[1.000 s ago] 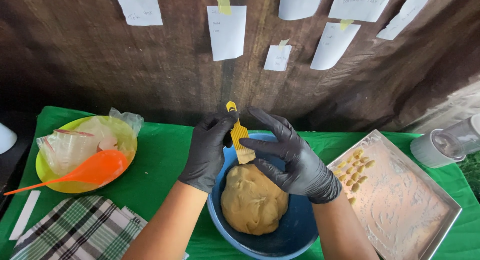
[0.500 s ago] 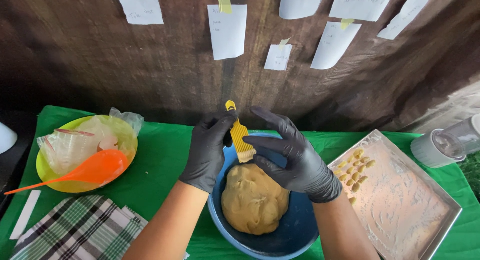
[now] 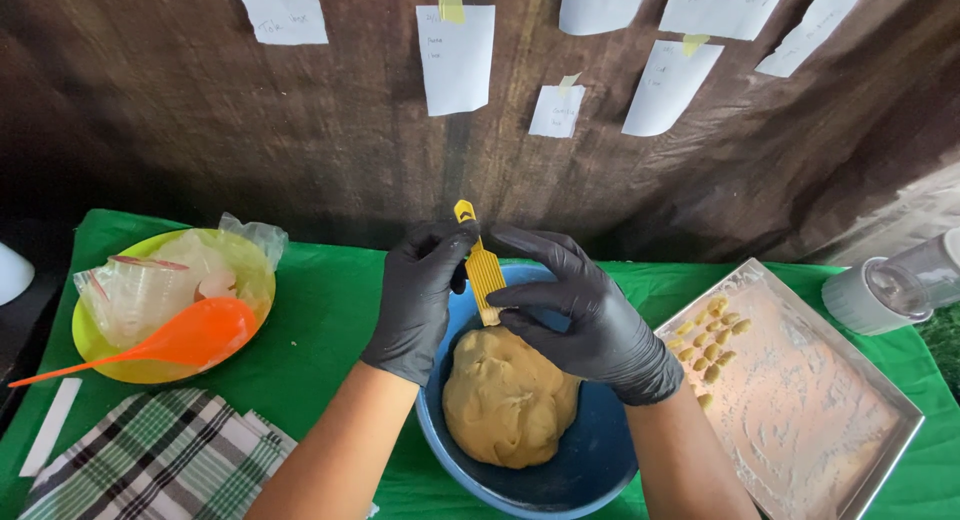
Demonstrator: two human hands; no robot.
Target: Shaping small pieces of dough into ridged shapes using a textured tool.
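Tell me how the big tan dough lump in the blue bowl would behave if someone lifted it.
The big tan dough lump would probably sag rather than stay stiff, since its surface looks soft and dented. It seems heavy for its size: it fills much of the round blue bowl. Rolling looks unlikely, because it sits flattened against the bowl's bottom.

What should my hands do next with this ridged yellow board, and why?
Probably roll the small piece under the right hand down the ridged yellow board. The left hand steadies it over the blue bowl of dough, and shaped pieces already sit on the floured tray.
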